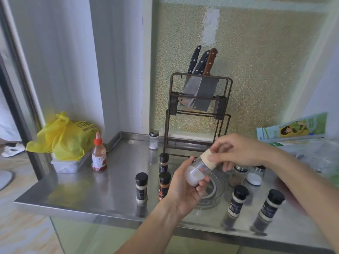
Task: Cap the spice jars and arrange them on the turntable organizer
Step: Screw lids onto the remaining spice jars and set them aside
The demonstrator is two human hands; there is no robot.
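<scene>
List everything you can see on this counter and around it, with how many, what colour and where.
Black-capped spice jars: five, standing around the glass turntable.
Glass turntable: one, clear, counter centre.
Cork-topped jar: one, white contents, held tilted.
Glass shakers: two, right of centre.
Small shaker: one, clear, back.
Sauce bottle: one, red cap, left.
Yellow bag: one, on a white tray, far left.
Knife rack: one, brown, three knives.
Boxes: green, far right.
Left hand: grip on jar.
Right hand: grip on cork.
</scene>
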